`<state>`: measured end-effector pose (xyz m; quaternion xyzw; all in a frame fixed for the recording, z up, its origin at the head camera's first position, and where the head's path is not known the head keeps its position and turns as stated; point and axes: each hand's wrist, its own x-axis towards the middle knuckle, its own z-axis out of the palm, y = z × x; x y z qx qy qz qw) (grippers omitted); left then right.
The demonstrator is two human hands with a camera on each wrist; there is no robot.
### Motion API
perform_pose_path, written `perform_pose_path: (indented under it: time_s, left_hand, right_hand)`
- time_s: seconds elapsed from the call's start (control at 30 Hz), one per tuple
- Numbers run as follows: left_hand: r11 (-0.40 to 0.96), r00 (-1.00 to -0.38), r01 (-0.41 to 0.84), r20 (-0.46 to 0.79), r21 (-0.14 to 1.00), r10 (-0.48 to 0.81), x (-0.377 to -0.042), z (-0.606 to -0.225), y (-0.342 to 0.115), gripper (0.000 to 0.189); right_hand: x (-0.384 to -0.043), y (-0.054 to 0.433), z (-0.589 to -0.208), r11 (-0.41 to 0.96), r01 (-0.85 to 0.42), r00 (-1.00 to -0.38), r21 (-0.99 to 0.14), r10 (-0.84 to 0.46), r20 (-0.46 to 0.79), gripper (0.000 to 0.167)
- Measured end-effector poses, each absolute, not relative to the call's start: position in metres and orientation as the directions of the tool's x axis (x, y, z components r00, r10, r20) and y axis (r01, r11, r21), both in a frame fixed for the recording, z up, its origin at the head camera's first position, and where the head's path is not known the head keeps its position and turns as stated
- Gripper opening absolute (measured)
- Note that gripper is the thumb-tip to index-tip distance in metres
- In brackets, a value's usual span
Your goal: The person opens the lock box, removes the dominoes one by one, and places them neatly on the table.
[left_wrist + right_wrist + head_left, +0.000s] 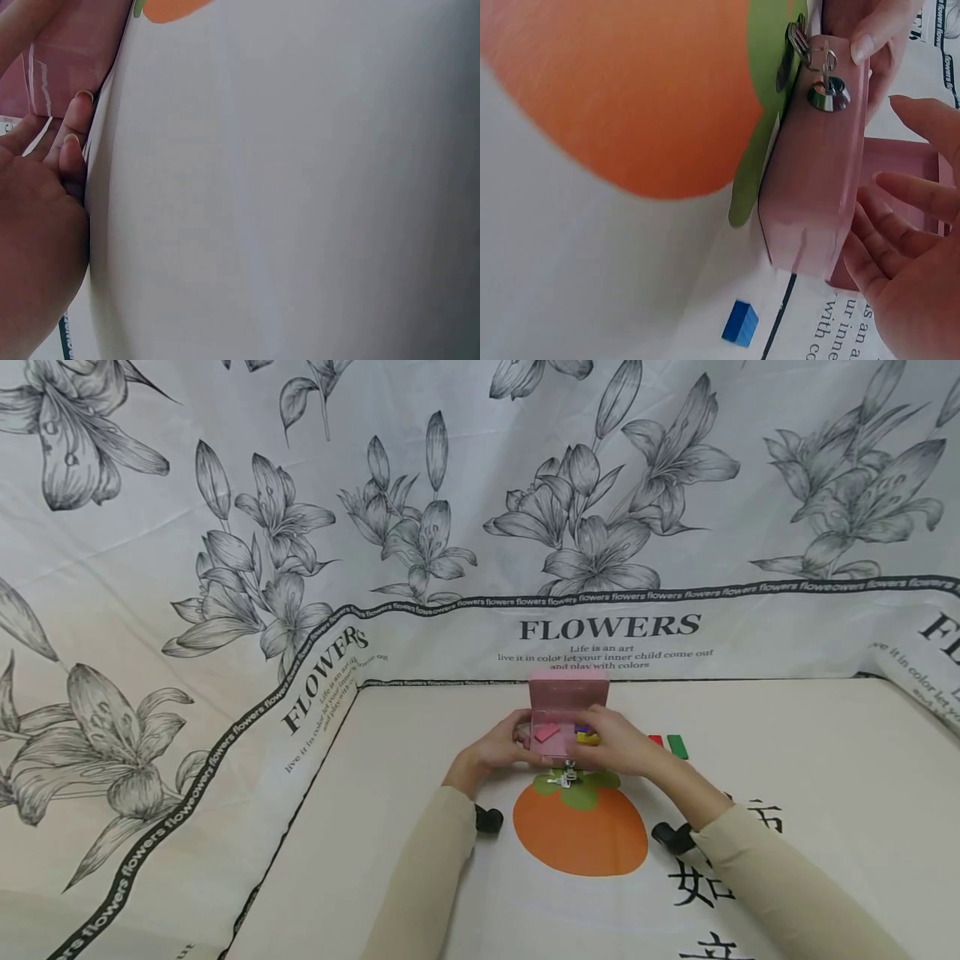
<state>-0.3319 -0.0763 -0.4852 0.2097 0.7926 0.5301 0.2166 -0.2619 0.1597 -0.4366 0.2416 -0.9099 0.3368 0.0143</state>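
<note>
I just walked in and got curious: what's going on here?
A person's left hand grips one side of a pink box, while the right hand is open at the other side. The lid is up, and keys hang at the front lock. A pink block and a yellow block show inside; a red block, a green block and a blue block lie outside, to the right.

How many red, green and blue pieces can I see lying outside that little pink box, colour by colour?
Red piece: 1
Green piece: 1
Blue piece: 1, showing in the right wrist view
Total in sight: 3
</note>
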Motion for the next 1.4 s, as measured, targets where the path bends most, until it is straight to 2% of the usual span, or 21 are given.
perform_pose_path:
  time_s: [0.37,0.83,1.07,1.4]
  left_hand:
    - [0.343,-0.822,0.109,-0.109,0.933,0.559,-0.332,-0.486,-0.076,0.093]
    - [0.325,-0.814,0.116,-0.098,0.938,0.572,-0.334,-0.488,-0.076,0.091]
    - [0.329,-0.812,0.118,-0.1,0.937,0.576,-0.334,-0.486,-0.076,0.091]
    - [0.333,-0.818,0.116,-0.1,0.936,0.566,-0.335,-0.488,-0.075,0.092]
  right_hand:
    - [-0.276,0.139,-0.447,0.706,-0.395,-0.917,-0.587,-0.346,0.201,0.048]
    - [-0.29,0.124,-0.457,0.708,-0.409,-0.912,-0.575,-0.336,0.235,0.05]
    - [-0.295,0.12,-0.461,0.709,-0.38,-0.923,-0.594,-0.331,0.196,0.053]
    - [-0.298,0.116,-0.457,0.738,-0.306,-0.942,-0.601,-0.326,0.079,0.04]
